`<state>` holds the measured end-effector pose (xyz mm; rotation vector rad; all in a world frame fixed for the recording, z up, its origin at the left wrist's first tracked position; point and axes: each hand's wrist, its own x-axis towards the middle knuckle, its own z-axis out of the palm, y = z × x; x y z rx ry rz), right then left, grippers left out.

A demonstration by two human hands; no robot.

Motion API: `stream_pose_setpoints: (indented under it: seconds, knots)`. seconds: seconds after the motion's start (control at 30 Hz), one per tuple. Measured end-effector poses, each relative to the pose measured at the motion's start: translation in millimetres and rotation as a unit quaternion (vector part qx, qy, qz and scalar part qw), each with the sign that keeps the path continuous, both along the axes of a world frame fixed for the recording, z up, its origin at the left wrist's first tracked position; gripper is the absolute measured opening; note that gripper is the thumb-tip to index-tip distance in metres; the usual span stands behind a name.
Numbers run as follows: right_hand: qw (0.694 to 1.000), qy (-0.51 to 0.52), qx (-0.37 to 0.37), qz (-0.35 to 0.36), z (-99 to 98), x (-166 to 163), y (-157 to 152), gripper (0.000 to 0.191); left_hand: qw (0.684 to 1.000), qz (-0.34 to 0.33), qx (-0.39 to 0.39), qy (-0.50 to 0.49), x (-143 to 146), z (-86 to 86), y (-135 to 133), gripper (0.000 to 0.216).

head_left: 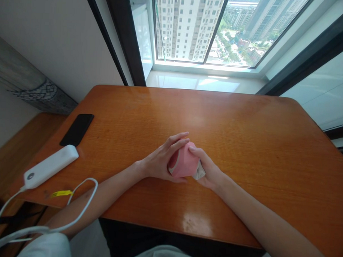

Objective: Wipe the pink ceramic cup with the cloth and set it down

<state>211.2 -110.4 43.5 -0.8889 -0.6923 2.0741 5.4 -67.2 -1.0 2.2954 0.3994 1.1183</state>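
Near the middle of the table, both hands meet around a small pink object (pixel 187 161) whose exact kind I cannot make out. My left hand (pixel 162 158) curves round its left side, fingers over the top and thumb below. From the right, my right hand (pixel 210 169) grips it, with the thumb lying on the pink surface. A pale, speckled piece (pixel 199 171) shows between the pink object and the right palm. Whether that piece is part of the object or separate, I cannot tell. Fingers and palms hide the object's sides.
On the left of the wooden table (pixel 244 142) lie a black phone (pixel 77 129) and a white power strip (pixel 51 167). Its white cable (pixel 87 208), with a yellow tag (pixel 61 193), loops over my left forearm. Beyond the far edge is a window (pixel 204 28); a curtain (pixel 32 76) hangs left.
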Motion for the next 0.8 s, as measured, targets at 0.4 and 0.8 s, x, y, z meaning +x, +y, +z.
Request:
stream_pose_setpoints:
  seconds: [0.4, 0.8]
  knots:
    - [0.643, -0.385, 0.659, 0.066, -11.8, 11, 5, 0.027, 0.952, -0.077, -0.293, -0.038, -5, 3.8, -1, 0.120]
    - [0.898, -0.221, 0.373, 0.079, -7.2, 13, 4, 0.063, 0.978, -0.033, -0.187, -0.090, 1, -2.1, -1, 0.126]
